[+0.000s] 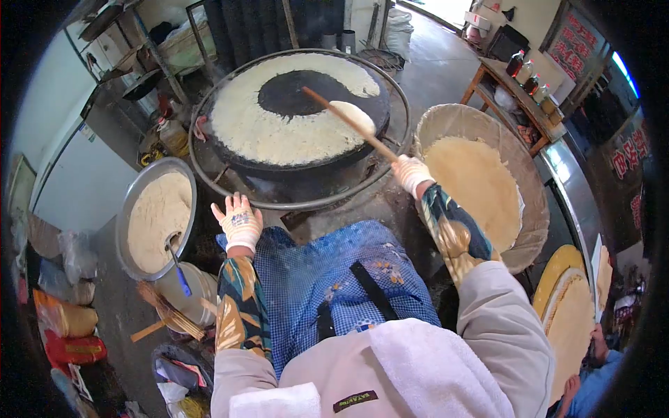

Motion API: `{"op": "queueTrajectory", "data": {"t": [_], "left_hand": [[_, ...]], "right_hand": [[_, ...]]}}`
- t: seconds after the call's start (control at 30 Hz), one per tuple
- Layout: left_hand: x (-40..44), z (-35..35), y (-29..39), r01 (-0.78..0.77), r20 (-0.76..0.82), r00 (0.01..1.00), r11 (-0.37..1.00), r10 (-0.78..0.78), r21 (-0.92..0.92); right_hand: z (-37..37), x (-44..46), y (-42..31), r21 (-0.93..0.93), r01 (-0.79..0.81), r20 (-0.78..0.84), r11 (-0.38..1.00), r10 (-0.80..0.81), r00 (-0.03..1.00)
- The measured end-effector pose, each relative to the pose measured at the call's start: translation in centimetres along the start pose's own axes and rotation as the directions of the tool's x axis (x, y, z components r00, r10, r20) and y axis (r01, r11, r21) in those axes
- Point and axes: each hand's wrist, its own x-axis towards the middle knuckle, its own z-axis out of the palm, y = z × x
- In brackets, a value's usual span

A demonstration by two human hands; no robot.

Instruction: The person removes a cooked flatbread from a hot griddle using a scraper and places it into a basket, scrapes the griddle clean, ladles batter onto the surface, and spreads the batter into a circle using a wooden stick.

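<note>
Head camera shows my gloved right hand [412, 174] closed around a wooden stick [341, 122], which slants over a round griddle [287, 97] where pale batter [261, 139] curves around a dark, bare middle and a thicker mound [354, 117] lies beside the stick. My gloved left hand [240, 221], fingers spread and holding nothing, is at the near edge of the metal ring [306, 205] around the griddle, though I cannot tell whether they touch. A batter-filled bowl [125, 244] with a blue-handled ladle [182, 279] sits to the left, a cloth-lined basket [533, 223] to the right.
</note>
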Motion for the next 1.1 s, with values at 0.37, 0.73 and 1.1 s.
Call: {"op": "queueTrajectory", "data": {"t": [0.37,0.73,1.1], "left_hand": [[-3.7,-2.3,10.9,-0.267,-0.043,0.964,0.957,0.263,-0.114],[-3.0,-2.0,6.9,-0.192,-0.033,0.981,0.98,0.19,-0.055],[-1.2,-1.2,2.1,-0.024,-0.015,1.0,0.999,0.023,-0.037]], "right_hand": [[-0.2,1.4,0.7,0.033,-0.026,-0.044,0.999,0.027,0.999],[-0.4,1.3,-1.4,0.034,-0.004,-0.014,0.999,0.004,1.0],[-2.1,-0.3,-2.6,0.068,0.119,0.023,0.991,-0.12,0.992]]}}
